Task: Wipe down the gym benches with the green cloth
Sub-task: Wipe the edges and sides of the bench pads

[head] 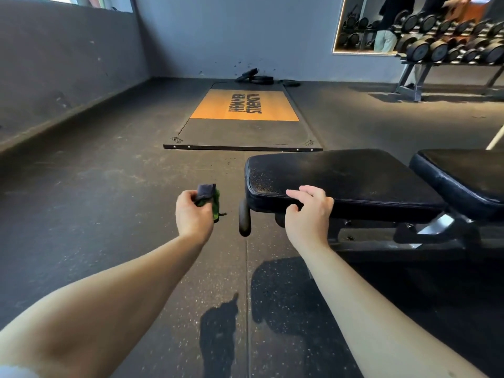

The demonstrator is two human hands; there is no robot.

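A black padded gym bench stands at centre right, with a second black pad beside it at the right edge. My left hand is held over the floor to the left of the bench and grips a bunched green and dark cloth. My right hand holds the near edge of the bench pad, fingers on top and thumb curled under the rim.
A lifting platform with an orange panel lies on the dark rubber floor ahead. Weight plates sit by the far wall. A dumbbell rack and a mirror fill the upper right. The bench frame extends low to the right.
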